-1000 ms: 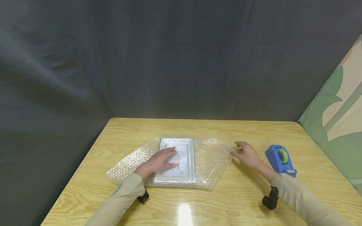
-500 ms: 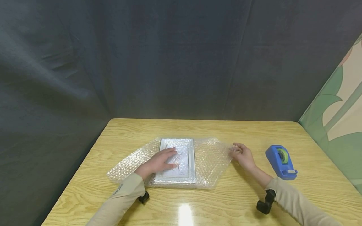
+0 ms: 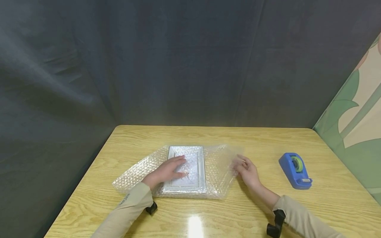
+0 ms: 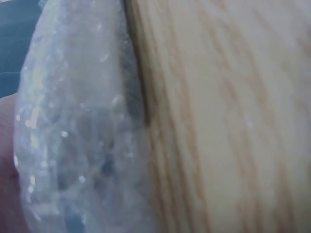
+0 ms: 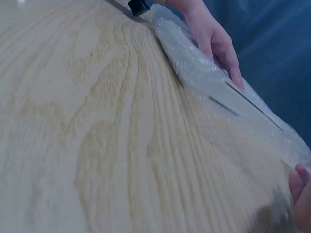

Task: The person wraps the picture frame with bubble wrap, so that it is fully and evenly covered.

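A silver picture frame (image 3: 201, 172) lies flat on the wooden table, with clear bubble wrap (image 3: 219, 170) over it and spreading out to both sides. My left hand (image 3: 168, 170) rests on the wrapped frame with its fingers spread. At the right end of the wrap, my right hand (image 3: 247, 170) pinches the edge between thumb and fingers and lifts it a little. The right wrist view shows this right hand (image 5: 302, 194) at the lower right corner, the left hand (image 5: 216, 41) farther off. In the left wrist view the wrap (image 4: 82, 116) fills the left side.
A blue tape dispenser (image 3: 294, 172) with a green roll stands on the table (image 3: 256, 138) to the right of my right hand. Dark curtains (image 3: 184, 66) hang behind and to the left. A leaf-patterned panel (image 3: 354, 129) borders the right side.
My right hand has moved left, from the tip of the bubble wrap to a grip on its edge, drawing that end inward. The left hand has stayed on the frame.
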Tool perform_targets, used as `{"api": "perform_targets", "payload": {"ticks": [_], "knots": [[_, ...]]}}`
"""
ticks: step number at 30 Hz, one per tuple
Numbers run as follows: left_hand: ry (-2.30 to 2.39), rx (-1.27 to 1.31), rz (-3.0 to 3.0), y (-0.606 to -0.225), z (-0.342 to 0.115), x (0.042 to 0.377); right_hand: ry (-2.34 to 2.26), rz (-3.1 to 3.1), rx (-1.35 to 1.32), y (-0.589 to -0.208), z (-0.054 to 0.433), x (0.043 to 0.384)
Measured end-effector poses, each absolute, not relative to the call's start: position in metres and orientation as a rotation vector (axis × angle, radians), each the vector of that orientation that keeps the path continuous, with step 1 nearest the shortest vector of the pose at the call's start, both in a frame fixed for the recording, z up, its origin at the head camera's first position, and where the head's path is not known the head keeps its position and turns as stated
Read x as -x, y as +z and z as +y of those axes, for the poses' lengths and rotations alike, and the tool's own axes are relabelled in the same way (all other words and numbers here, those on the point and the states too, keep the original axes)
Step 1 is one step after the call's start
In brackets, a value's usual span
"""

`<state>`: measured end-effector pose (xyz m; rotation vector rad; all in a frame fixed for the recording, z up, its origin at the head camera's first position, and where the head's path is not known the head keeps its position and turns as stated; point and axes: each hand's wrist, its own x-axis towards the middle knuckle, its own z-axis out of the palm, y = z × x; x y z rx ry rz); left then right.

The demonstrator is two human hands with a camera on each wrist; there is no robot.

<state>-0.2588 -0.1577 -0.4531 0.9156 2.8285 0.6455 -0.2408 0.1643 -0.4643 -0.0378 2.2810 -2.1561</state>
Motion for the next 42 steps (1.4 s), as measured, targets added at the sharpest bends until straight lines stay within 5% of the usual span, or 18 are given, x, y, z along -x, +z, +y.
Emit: {"api": "perform_targets", "payload": {"ticks": [17,34,42], "knots": [[0.643,-0.944,2.833,-0.453,-0.158,0.261,-2.231,2.360,0.544,-0.438,0.107,0.245],[0.620,-0.997,2.852,-0.456,-0.156,0.262,-2.109,2.343,0.604,-0.467,0.049,0.258],[0.593,-0.976,2.902,-0.455,-0.158,0.260,-1.807,2.654,0.840,-0.475,0.038,0.258]]}}
